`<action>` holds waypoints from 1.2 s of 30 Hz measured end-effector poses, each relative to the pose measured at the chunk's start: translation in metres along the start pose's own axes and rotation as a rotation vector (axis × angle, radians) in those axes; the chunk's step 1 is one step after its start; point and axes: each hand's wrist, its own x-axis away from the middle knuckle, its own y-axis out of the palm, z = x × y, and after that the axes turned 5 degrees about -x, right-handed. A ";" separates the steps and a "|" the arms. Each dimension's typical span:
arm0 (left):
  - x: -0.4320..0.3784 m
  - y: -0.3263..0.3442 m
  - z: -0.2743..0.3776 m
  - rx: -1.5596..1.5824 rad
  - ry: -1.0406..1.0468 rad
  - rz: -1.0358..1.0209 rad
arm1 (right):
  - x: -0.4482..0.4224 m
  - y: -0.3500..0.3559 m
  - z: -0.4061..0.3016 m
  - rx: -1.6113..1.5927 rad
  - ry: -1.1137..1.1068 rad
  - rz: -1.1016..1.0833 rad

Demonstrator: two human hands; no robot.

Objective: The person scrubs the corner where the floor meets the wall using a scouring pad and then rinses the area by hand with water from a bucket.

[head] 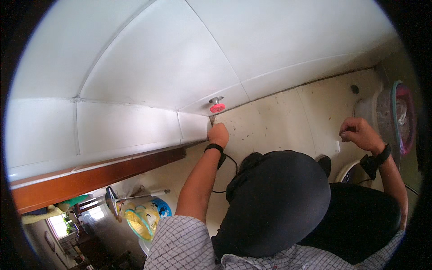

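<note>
My left hand [218, 135] is down at the corner where the white wall tiles [194, 126] meet the beige floor. Its back faces me, and its fingers are mostly hidden, so whatever they hold cannot be made out. Just beyond that hand, a valve with a round pink-red handle [217, 108] sticks out low from the wall. A small brownish patch [212, 119] shows in the corner beside my fingers. Off to the right, my right hand [362, 135] hovers above the floor with curled fingers and nothing visible in them. Both wrists wear black bands.
Dark crumbs of debris [263, 127] dot the floor tiles. Several plastic baskets [384, 111] stand at far right, near a pale bucket [343, 173]. A wooden door frame [101, 177] runs along the left, with a yellow-and-blue patterned bin [150, 216] beyond. My black-clothed knees [280, 202] fill the foreground.
</note>
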 end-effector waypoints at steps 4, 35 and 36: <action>0.041 -0.009 -0.007 -0.035 0.077 -0.077 | 0.003 0.001 -0.005 0.010 -0.025 0.000; 0.010 -0.019 0.009 -0.251 0.179 0.139 | -0.014 0.005 -0.013 0.051 0.012 -0.030; 0.009 -0.017 0.006 -0.239 0.152 0.121 | -0.017 0.004 -0.015 0.064 -0.004 -0.038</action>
